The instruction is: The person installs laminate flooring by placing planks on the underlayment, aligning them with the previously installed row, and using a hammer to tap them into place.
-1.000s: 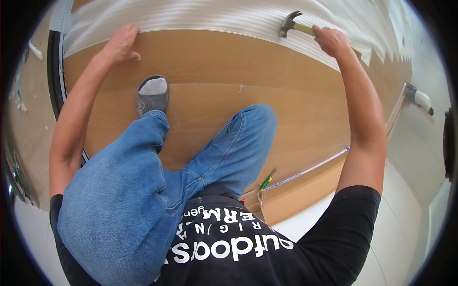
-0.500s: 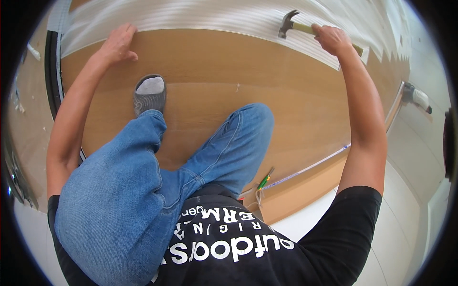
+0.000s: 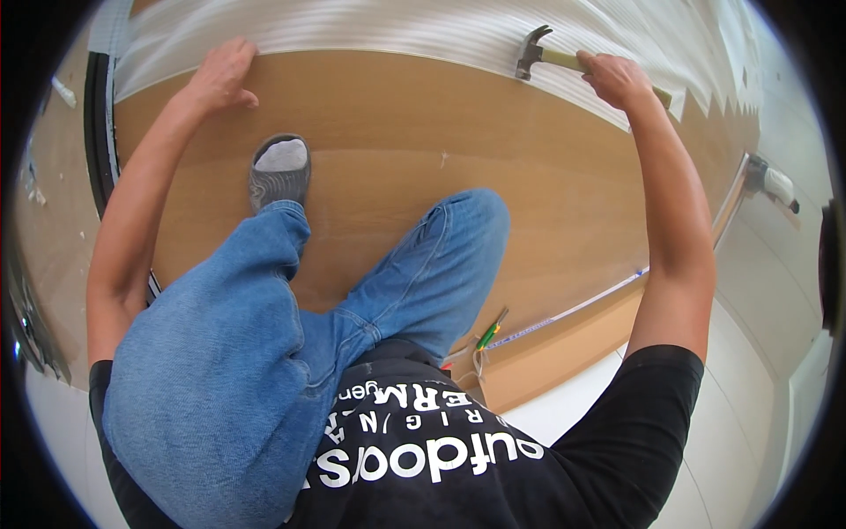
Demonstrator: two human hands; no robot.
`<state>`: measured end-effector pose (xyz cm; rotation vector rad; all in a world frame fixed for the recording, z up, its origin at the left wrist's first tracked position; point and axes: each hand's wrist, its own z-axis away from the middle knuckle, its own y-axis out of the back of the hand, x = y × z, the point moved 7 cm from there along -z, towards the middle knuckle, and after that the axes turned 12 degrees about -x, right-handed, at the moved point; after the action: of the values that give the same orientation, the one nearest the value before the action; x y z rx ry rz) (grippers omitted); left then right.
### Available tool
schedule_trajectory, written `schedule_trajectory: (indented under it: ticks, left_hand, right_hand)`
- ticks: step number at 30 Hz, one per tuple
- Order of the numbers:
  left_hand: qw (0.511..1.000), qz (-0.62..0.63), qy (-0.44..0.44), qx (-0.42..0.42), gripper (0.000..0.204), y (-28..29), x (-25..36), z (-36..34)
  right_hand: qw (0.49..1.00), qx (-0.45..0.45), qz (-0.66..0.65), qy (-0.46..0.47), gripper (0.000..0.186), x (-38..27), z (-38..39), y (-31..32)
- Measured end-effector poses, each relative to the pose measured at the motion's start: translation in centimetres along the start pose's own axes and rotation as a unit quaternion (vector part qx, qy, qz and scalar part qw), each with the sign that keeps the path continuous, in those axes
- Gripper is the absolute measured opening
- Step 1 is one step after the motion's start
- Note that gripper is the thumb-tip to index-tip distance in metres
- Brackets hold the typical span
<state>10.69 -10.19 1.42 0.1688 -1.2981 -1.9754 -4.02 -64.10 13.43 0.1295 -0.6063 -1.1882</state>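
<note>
The brown wood-look floor meets the white ridged sheet at twelve o'clock. The hammer is at one, its handle wrapped by the right hand's grip. Near eleven, the left hand's grip is spread. Square, light blows would suit best.

- Bare R hand grips pale yellow-green handle of dark-metal-head claw hammer, held over thin white ribbed sheeting.
- Bare L hand, thumb out, at sheeting's edge; contact unclear.
- Brown wood-look flat panel under grey ribbed slide sandal w/ pale sock.
- Slim green-&-yellow tool nr bent knee in blue denim jeans.
</note>
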Motion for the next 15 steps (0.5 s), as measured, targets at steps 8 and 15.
schedule_trajectory:
  ticks: [8, 15]
  left_hand:
    - [0.999, -0.033, -0.021, -0.023, 0.075, -0.5, -0.6, -0.3]
    - [0.993, -0.023, 0.021, -0.116, 0.071, -0.5, -0.6, -1.4]
  right_hand:
    - [0.999, 0.03, -0.032, 0.011, 0.026, -0.2, -0.1, -0.2]
    - [0.968, 0.206, -0.137, 0.044, 0.046, 0.3, 0.8, -0.3]
